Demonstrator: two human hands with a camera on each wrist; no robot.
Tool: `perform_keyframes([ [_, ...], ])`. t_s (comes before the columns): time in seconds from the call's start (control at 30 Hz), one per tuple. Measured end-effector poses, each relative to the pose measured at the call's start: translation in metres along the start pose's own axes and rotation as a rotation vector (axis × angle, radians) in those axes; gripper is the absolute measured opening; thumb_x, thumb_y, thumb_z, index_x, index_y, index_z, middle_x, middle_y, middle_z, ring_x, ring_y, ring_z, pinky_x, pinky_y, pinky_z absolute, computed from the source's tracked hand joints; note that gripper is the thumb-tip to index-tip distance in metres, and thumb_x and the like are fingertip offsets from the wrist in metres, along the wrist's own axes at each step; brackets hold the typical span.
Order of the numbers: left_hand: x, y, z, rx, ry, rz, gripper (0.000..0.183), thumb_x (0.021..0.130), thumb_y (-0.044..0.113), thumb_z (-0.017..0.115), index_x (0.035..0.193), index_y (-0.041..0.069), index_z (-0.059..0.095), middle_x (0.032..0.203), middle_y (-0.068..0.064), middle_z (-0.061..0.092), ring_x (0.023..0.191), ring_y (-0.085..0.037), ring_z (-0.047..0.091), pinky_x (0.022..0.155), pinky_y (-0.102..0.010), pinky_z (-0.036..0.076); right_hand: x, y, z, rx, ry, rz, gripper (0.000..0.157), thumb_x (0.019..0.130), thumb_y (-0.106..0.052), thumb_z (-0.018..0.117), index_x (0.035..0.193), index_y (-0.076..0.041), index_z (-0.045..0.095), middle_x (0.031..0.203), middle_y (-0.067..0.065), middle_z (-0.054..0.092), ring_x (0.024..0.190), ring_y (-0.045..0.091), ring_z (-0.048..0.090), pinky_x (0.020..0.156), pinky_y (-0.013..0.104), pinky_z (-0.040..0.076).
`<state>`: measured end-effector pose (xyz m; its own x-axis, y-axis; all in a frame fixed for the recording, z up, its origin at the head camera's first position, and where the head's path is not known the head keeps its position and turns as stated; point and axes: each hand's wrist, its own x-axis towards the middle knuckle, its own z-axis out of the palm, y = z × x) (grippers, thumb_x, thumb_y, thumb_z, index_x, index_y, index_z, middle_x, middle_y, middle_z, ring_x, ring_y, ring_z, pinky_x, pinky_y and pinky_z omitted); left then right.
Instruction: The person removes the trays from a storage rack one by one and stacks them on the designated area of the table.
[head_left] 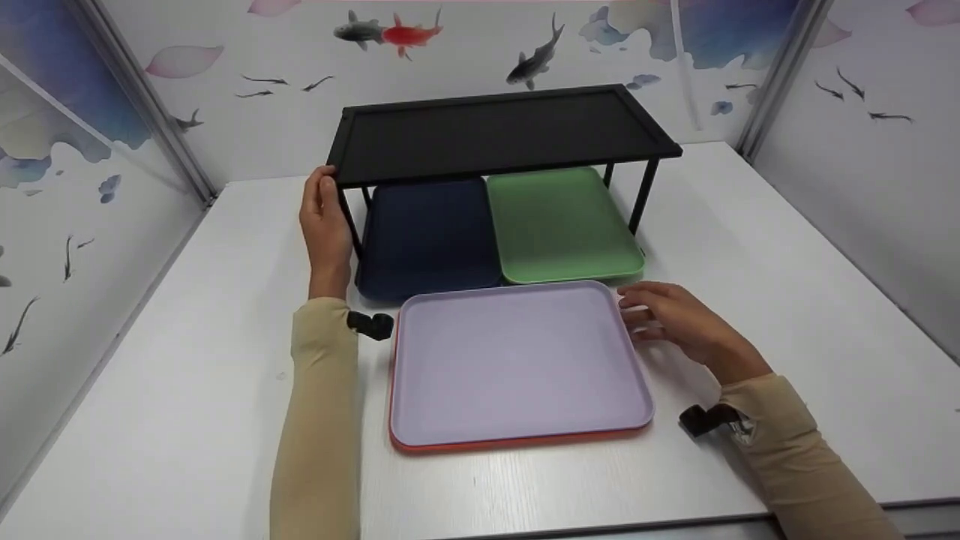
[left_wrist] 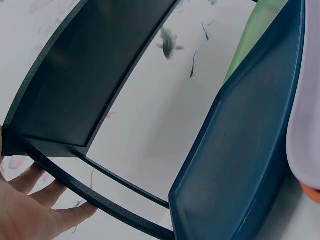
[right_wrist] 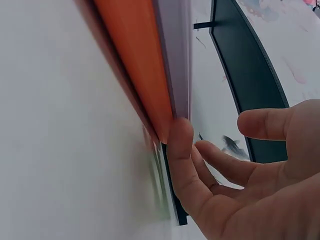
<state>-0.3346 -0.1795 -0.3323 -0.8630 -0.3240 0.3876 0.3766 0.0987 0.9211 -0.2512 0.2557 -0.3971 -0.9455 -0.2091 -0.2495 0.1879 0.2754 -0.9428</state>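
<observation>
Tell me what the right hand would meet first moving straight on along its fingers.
The right hand would probably meet the lavender tray at its right rim; whether they already touch is unclear.

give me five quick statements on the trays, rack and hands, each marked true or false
1. The purple tray lies on the orange tray. True.
2. The blue tray and green tray are partly under the rack. True.
3. The green tray is left of the blue tray in the head view. False: it is on the right.
4. The left hand touches the rack, and the right hand is at the purple tray's right edge. True.
5. A tray sits on top of the rack. False: no tray is on it.
</observation>
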Motion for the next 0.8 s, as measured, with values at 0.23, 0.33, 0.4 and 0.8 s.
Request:
perform_keyframes([
  [0.23,-0.001,0.001,-0.001,0.011,-0.002,0.005,0.042,0.113,0.025,0.039,0.148,0.004,0.048,0.160,-0.009,0.040,0.152,-0.017,0.031,0.120,-0.024,0.028,-0.001,-0.006,-0.006,0.109,0.141,-0.130,0.045,0.107,-0.023,0.054,0.147,-0.005,0.044,0.128,0.007,0.050,0.106,0.015,0.062,0.087,0.025,0.056],
  [0.33,0.000,0.002,-0.003,0.007,-0.004,0.011,0.042,0.113,0.024,0.038,0.148,0.003,0.048,0.161,-0.009,0.039,0.152,-0.018,0.030,0.120,-0.025,0.028,0.002,-0.012,-0.010,0.184,0.191,-0.169,0.038,0.107,-0.022,0.055,0.142,-0.011,0.046,0.122,0.005,0.051,0.105,0.015,0.062,0.088,0.024,0.055],
  [0.4,0.000,0.002,-0.003,0.004,-0.005,0.015,0.042,0.113,0.024,0.038,0.148,0.003,0.048,0.161,-0.010,0.038,0.152,-0.018,0.030,0.120,-0.024,0.028,0.006,-0.017,-0.013,0.239,0.227,-0.175,0.038,0.107,-0.021,0.055,0.142,-0.012,0.044,0.120,0.004,0.052,0.104,0.014,0.061,0.089,0.023,0.055],
  [0.8,-0.001,0.001,0.000,0.003,-0.010,0.016,0.042,0.113,0.025,0.039,0.147,0.003,0.048,0.159,-0.010,0.041,0.151,-0.018,0.032,0.120,-0.026,0.029,0.049,-0.024,-0.031,0.142,0.304,0.042,0.066,0.109,-0.029,0.038,0.164,-0.006,0.011,0.167,0.019,0.018,0.121,0.021,0.054,0.101,0.026,0.049],
])
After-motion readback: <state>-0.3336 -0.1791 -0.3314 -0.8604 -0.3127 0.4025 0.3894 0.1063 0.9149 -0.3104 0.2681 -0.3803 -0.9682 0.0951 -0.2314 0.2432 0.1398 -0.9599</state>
